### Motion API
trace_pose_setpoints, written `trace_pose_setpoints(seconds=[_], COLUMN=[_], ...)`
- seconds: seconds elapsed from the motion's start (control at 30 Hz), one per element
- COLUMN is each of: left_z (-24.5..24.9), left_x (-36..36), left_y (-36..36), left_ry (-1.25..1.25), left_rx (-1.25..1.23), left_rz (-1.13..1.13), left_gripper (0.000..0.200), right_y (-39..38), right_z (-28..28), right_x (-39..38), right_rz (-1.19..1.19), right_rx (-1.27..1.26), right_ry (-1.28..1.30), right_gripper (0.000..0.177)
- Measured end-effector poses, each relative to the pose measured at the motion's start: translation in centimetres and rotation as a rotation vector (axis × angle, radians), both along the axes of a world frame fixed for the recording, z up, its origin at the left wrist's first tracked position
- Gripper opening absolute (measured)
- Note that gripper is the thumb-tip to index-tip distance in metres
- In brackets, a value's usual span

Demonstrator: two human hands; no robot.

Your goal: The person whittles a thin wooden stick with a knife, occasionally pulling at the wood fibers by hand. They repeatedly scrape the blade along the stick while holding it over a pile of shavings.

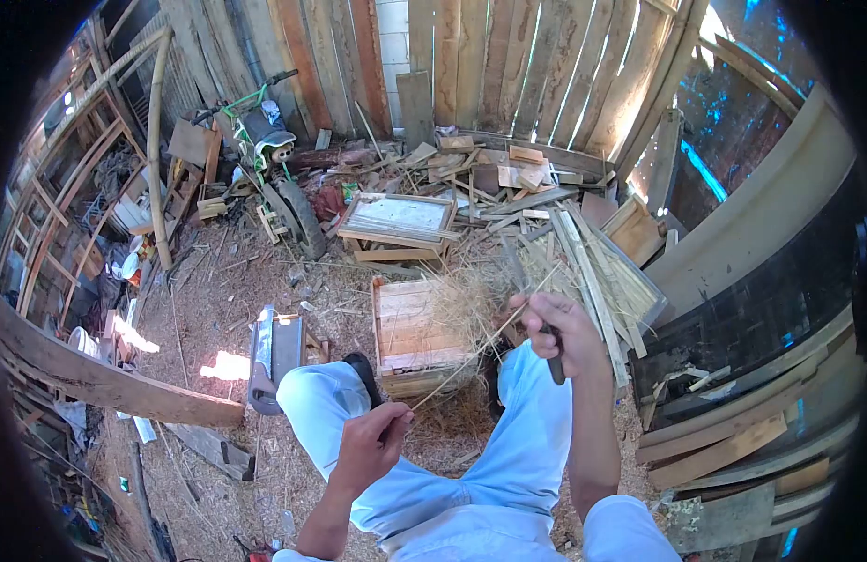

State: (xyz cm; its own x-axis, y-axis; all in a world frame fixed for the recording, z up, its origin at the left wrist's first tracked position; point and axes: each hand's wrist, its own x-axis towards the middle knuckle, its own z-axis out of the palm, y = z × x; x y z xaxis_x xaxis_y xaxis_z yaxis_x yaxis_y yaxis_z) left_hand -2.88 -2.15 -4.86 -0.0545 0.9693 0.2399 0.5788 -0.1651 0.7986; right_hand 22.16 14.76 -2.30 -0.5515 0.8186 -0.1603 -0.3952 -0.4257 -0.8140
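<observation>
My left hand (370, 445) is closed on the lower end of a thin, straw-coloured strip (457, 372), in front of my left thigh. The strip slants up to my right hand (569, 332), which grips a knife by its dark handle (556, 367). The narrow grey blade (515, 264) points up and away, and the strip passes close to it by my fingers. Between my knees is a low wooden crate (416, 323) with a slatted top. A tangle of fine shavings (466, 309) lies over its right side.
A wooden frame box (398, 220) stands beyond the crate. Scrap wood (503, 173) is heaped at the plank wall. A small bike (274, 169) leans at the back left. Long slats (592, 281) lie to my right, and a dark low stool-like object (276, 361) sits by my left knee.
</observation>
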Motion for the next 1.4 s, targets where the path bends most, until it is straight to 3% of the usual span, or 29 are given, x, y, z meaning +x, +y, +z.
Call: trace_pose_setpoints(seconds=[0.3,0.4,0.47,0.63,0.77,0.83,0.9,1.03,1.1,1.23,1.33,1.4], left_z=[-0.7,-1.0,-1.1,0.2,0.6,0.5,0.1,0.0,0.1,0.5,1.7,1.6], left_x=[-1.7,-1.3,-0.5,0.5,-0.5,-1.1,-1.2,-0.2,0.5,0.4,1.1,1.7], left_y=[-0.7,0.1,1.0,1.5,1.4,1.1,1.1,1.7,2.0,1.8,2.0,2.6], left_ry=[-0.013,0.032,0.075,0.101,0.045,0.022,0.014,-0.006,-0.016,0.015,-0.131,-0.156], left_rx=[-0.014,-0.010,0.177,0.161,0.185,0.117,0.123,0.124,0.162,0.160,-0.038,0.025], left_rz=[0.055,0.054,0.046,0.110,0.201,0.227,0.226,0.191,0.150,0.133,0.106,0.116], left_gripper=[0.007,0.007,0.007,0.007,0.008,0.008,0.008,0.008,0.008,0.009,0.013,0.011], right_y=[1.2,-0.9,-1.9,-3.5,-2.7,-1.9,-2.1,-3.3,-3.8,-3.8,-4.8,-5.8], right_z=[-0.2,0.2,-0.1,-0.3,-0.6,-0.7,0.0,0.6,0.4,0.3,0.4,0.3], right_x=[2.0,-0.1,-1.4,-3.9,-2.4,-1.5,-1.4,-3.1,-4.7,-5.7,-6.4,-7.1], right_rz=[-0.237,-0.040,0.002,0.138,0.038,-0.220,-0.240,-0.120,0.060,0.162,0.184,0.271], right_rx=[0.005,0.041,0.072,0.045,-0.011,-0.038,-0.011,0.074,0.075,0.089,0.077,0.047], right_ry=[0.075,-0.066,-0.080,-0.087,0.023,0.072,0.083,0.005,-0.073,-0.021,-0.052,-0.144], right_gripper=[0.029,0.038,0.039,0.037,0.034,0.033,0.034,0.037,0.035,0.033,0.031,0.030])
